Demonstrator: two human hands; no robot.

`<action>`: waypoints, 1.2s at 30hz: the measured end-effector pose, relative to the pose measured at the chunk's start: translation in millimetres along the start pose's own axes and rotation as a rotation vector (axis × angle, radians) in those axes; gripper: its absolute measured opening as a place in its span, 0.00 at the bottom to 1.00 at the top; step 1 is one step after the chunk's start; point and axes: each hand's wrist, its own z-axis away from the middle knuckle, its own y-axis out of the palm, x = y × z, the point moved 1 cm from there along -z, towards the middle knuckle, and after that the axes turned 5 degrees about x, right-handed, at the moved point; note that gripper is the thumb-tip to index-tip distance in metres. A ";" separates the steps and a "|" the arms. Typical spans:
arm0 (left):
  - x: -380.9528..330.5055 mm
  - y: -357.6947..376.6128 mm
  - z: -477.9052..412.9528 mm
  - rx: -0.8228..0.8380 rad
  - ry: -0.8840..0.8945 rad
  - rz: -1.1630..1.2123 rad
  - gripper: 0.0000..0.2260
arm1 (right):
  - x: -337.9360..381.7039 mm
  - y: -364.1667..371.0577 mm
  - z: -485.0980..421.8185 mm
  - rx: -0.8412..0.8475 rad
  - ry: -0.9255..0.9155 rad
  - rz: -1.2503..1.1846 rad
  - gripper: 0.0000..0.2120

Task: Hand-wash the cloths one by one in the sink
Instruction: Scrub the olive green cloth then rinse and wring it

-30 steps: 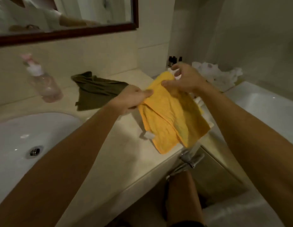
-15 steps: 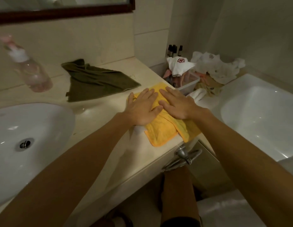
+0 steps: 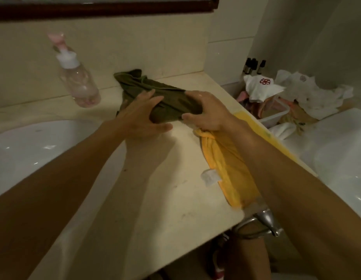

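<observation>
At the back of the bench [image 3: 155, 188], close to the wall, we hold the green cloth [image 3: 171, 104] as a loose bundle between both hands. Our left grip [image 3: 143, 116] lies over its left part, fingers across the top and thumb reaching along the front edge. Our right grip [image 3: 205, 112] wraps the right end, fingers curled over and thumb tucked beneath. Both grips are closed on this one cloth.

We judge the step in hand to be picking it up for the sink [image 3: 24, 158], which sits well to the left. To do that well, we should draw in the loose tail lying behind our left fingers toward the wall, so nothing drags. We should then lift the bundle clear of the bench before swinging left, passing in front of the pump bottle [image 3: 78, 81] rather than brushing it. The yellow cloth [image 3: 226, 164] lies flat under our right forearm, near the bench edge, so that arm should rise first or the cloth may slide off.

The green cloth spans the gap between the two grips, touching both, its bulk nearer the right one.
</observation>
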 end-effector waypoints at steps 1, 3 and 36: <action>9.6 -1.7 -3.0 0.040 -0.029 0.008 0.45 | -2.0 1.6 -11.8 0.033 0.002 0.009 0.44; 27.6 0.4 -7.7 0.109 -0.079 0.026 0.43 | -3.8 3.6 -26.4 0.105 0.039 0.059 0.44; 156.6 -134.2 256.3 -0.332 -0.219 0.175 0.04 | 264.6 17.3 -2.3 0.171 -0.260 -0.210 0.11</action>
